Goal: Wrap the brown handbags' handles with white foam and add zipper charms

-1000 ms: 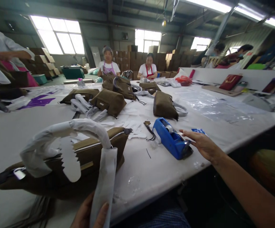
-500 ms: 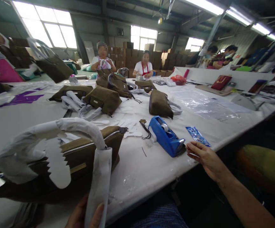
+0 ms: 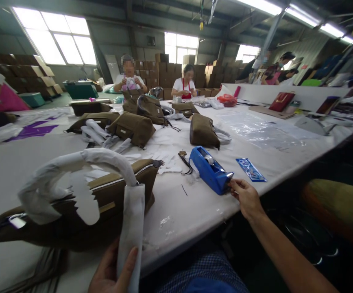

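Note:
My left hand [image 3: 112,266] is closed around the lower end of a white-wrapped strap [image 3: 132,219] on an olive-brown handbag [image 3: 69,228]. The bag stands on the table at my left, with a silver zip along its top. Its arched handle [image 3: 81,160] is wrapped in white paper, and a notched white strip [image 3: 86,203] hangs from it. My right hand [image 3: 248,197] pinches the tape's end at the cutter of a blue tape dispenser [image 3: 208,171]. The clear tape itself barely shows between the fingertips.
Several more olive handbags [image 3: 130,128] lie across the white table [image 3: 176,228]. Near the dispenser are a blue printed packet [image 3: 251,169] and a dark chain [image 3: 185,162]. Clear plastic sheets [image 3: 256,130] cover the right side. Co-workers sit opposite; a stool [image 3: 338,207] stands at right.
My right hand has moved left, up against the dispenser's cutter. My left hand has raised the strap slightly, and the bag has shifted a little. At far left, a co-worker's lifted bag has gone from view.

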Action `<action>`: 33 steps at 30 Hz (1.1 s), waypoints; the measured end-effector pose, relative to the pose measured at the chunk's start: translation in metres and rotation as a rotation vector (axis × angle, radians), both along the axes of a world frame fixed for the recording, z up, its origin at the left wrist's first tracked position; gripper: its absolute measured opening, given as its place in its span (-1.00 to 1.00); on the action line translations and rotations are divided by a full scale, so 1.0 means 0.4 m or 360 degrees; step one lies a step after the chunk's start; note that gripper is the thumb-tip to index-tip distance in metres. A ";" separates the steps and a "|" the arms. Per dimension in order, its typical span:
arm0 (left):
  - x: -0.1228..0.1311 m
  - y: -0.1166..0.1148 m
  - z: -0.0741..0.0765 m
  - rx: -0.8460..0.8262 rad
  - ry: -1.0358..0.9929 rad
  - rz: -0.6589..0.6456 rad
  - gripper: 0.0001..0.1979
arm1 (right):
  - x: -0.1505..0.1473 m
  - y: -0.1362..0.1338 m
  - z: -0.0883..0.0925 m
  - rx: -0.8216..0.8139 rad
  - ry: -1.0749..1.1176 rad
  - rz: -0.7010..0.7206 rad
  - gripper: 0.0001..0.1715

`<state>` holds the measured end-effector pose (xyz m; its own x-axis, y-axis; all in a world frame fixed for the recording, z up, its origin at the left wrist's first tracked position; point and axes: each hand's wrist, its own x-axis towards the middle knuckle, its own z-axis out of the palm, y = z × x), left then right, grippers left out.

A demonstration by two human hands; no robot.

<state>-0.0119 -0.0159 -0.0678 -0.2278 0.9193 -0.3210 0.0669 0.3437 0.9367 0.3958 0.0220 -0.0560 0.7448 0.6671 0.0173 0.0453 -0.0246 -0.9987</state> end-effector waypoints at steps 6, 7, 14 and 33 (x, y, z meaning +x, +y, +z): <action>0.028 -0.019 0.023 0.0190 -0.0150 0.0076 -0.32 | 0.002 0.004 -0.008 -0.0044 -0.0061 -0.0080 -0.37; 0.032 -0.020 0.026 0.0208 -0.0165 0.0084 -0.33 | -0.001 -0.003 -0.008 -0.0053 -0.0092 -0.0075 -0.37; 0.029 -0.018 0.015 0.0295 -0.0211 0.0028 -0.38 | -0.174 -0.100 0.050 -0.0088 -0.0322 0.0596 -0.62; 0.022 -0.048 0.045 0.0428 -0.0300 -0.0208 -0.53 | -0.607 -0.011 0.160 -0.0253 -0.1159 0.1430 -0.49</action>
<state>-0.0030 -0.0351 -0.0496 -0.0623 0.9941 -0.0890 -0.0888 0.0833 0.9926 0.1531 0.0177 0.0079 -0.1484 0.9823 0.1146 0.6710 0.1851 -0.7180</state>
